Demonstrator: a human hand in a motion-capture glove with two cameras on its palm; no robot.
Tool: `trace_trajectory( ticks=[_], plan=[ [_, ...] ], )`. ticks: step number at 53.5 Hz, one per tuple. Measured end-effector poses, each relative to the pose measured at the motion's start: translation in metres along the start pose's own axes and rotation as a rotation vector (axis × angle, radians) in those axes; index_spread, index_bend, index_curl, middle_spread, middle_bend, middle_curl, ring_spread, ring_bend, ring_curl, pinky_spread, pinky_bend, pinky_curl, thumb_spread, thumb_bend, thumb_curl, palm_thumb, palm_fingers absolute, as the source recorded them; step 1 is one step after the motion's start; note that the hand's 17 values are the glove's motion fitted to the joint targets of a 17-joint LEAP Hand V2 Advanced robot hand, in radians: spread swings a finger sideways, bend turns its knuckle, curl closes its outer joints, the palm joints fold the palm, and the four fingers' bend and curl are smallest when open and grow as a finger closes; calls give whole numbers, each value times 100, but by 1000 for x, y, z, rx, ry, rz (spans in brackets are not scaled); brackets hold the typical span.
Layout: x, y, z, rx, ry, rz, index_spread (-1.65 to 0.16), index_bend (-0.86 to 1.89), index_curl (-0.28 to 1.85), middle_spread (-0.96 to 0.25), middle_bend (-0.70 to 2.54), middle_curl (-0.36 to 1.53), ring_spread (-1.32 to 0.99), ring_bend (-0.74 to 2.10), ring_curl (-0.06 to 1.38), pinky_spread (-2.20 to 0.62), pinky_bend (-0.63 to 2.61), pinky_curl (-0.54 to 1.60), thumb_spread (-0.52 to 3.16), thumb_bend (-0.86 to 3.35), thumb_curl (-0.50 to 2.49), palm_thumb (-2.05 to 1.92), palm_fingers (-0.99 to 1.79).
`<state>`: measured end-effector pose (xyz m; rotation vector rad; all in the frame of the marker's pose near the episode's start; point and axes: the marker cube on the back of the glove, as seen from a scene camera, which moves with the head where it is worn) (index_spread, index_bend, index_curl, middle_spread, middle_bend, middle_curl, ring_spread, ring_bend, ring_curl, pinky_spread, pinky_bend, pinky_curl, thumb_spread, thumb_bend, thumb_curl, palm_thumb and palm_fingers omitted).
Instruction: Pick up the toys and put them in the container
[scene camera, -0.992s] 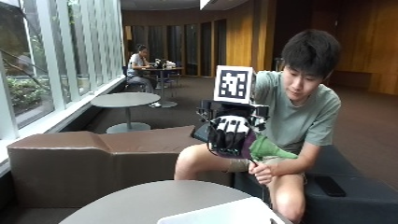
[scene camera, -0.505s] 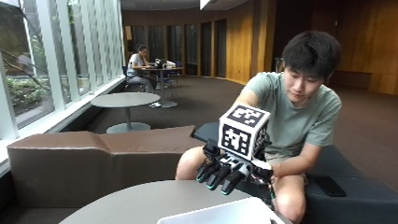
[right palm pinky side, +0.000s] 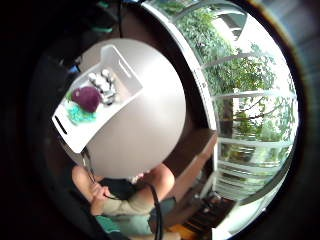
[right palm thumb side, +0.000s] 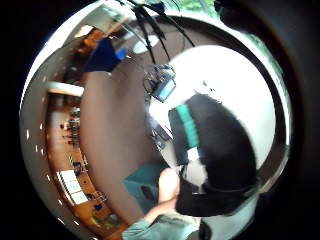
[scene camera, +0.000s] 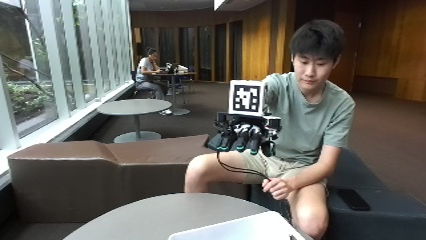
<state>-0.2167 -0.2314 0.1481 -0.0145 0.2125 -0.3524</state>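
My gloved right hand (scene camera: 243, 138) hangs in the air above the round grey table (scene camera: 153, 220), fingers pointing down, relaxed, holding nothing. Below it, at the table's near edge, a corner of the white container (scene camera: 246, 229) shows. In the little finger side palm view the container (right palm pinky side: 70, 135) lies on the table (right palm pinky side: 145, 125) with a purple toy (right palm pinky side: 86, 98), a teal toy (right palm pinky side: 80, 115) and several small silvery toys (right palm pinky side: 102, 85) inside. I see no loose toys on the table. A gloved finger (right palm thumb side: 215, 150) with a teal stripe fills the thumb side view.
The person sits on a dark bench behind the table, bare left hand (scene camera: 279, 187) resting on the knee. A brown upholstered bench (scene camera: 100, 170) runs along the window side. A black phone (scene camera: 353, 199) lies on the seat.
From chest height my hand dipped down to the container half a second ago, then rose back up to where it hangs now.
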Motion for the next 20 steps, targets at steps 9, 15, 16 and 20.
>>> trace_trajectory(
  ticks=[9,15,16,20],
  plan=[
    [5,32,-23,91,-91,-40,-25,17,42,-11,15,31,-5,38,34,-3,79,36,156,-1,26,-4,-7],
    [5,49,-26,62,-70,-65,-26,17,42,-14,16,31,-7,38,34,-3,77,35,163,0,23,-3,-6],
    [5,49,-26,74,-65,-72,-27,18,42,-15,16,31,-7,37,34,-3,76,35,163,0,22,-3,-6],
    [4,39,-24,192,-53,-105,-27,18,42,-16,16,30,-8,37,34,-4,73,34,164,0,21,-3,-7]
  ],
)
